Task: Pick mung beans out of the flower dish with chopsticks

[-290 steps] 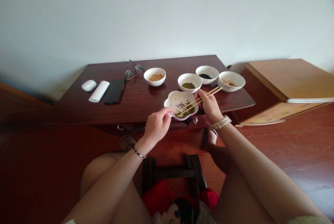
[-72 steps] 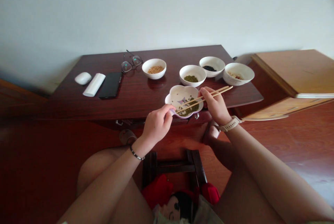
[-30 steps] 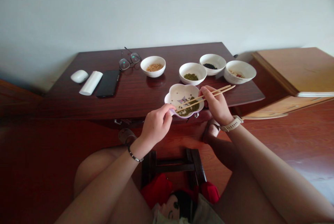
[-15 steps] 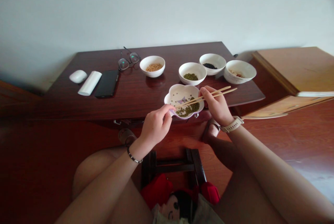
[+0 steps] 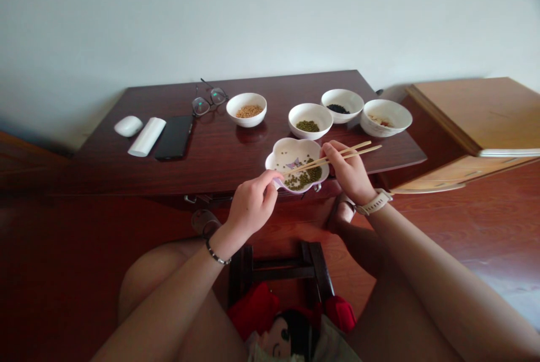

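A white flower-shaped dish (image 5: 283, 151) with a purple rim sits at the table's front edge, mung beans (image 5: 301, 180) gathered mostly on its right and near side. My left hand (image 5: 253, 199) pinches the dish's near left rim. Wooden chopsticks (image 5: 352, 152) are gripped in my right hand (image 5: 348, 173), their tips down in the dish close to my left fingers. Just behind the dish stands a white bowl (image 5: 311, 121) with more mung beans in it. Whether the tips pinch a bean is too small to tell.
Further bowls hold tan beans (image 5: 248, 111), black beans (image 5: 338, 109) and pale and reddish bits (image 5: 382, 120). Glasses (image 5: 210, 101), a black phone (image 5: 174, 137), a white case (image 5: 147, 137) and a white rounded object (image 5: 128, 125) lie left. A wooden cabinet (image 5: 476, 114) stands right.
The view has shifted very slightly, so the tabletop things sit a little lower. Both hands keep nearly the same place and grip.
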Demonstrator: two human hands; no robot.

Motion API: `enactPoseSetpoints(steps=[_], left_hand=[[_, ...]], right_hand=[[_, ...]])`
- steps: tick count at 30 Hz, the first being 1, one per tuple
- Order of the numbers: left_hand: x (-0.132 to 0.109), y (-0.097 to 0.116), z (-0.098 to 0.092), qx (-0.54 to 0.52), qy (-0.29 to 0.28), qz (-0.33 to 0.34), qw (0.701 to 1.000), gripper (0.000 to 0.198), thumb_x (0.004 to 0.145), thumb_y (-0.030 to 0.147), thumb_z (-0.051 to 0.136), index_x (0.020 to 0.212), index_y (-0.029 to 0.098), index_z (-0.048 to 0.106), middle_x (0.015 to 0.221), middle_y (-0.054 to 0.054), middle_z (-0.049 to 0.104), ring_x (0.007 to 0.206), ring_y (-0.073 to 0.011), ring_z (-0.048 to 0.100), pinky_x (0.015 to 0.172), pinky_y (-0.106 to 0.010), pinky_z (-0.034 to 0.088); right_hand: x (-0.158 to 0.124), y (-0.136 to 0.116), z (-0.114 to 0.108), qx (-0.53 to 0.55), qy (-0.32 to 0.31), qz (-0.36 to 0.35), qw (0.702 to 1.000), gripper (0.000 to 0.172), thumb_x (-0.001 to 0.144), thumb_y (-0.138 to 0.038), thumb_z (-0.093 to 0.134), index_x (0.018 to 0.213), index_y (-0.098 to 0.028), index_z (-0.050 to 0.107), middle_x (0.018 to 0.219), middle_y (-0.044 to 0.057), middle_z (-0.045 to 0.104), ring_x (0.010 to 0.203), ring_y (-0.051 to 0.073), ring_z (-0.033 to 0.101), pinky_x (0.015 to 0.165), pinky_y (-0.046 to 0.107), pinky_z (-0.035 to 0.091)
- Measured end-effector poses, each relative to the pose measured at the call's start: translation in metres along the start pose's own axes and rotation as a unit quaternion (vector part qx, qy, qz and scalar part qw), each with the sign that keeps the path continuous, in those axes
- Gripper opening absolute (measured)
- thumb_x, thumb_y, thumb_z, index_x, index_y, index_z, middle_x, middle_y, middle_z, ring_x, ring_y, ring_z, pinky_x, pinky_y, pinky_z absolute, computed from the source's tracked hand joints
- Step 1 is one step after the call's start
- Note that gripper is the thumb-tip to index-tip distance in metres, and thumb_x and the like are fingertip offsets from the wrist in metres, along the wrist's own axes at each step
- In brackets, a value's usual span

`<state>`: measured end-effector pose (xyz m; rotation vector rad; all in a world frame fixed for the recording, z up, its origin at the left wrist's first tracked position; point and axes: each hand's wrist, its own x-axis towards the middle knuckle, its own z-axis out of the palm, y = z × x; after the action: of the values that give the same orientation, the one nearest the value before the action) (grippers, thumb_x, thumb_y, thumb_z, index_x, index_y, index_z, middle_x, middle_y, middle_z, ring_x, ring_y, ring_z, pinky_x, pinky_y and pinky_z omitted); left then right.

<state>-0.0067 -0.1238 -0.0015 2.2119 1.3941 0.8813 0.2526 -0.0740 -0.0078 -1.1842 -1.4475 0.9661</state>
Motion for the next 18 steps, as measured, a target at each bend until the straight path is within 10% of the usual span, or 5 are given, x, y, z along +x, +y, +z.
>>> enactPoseSetpoints(steps=[18], left_hand=[[0.0002,0.0016,-0.0002,0.001,0.000,0.004,1.000,0.032,0.105,0.015,0.047,0.119,0.020,0.075,0.101,-0.005,0.085,0.075,-0.0168,0.075,0.073,-0.028,0.053]], right_hand=[[-0.0005,-0.0009,-0.0006,-0.024,0.004,-0.012,1.000,0.047,0.106,-0.060,0.060,0.076,-0.023,0.060,0.067,0.000,0.049,0.064,0.017,0.041,0.058,0.032,0.031]])
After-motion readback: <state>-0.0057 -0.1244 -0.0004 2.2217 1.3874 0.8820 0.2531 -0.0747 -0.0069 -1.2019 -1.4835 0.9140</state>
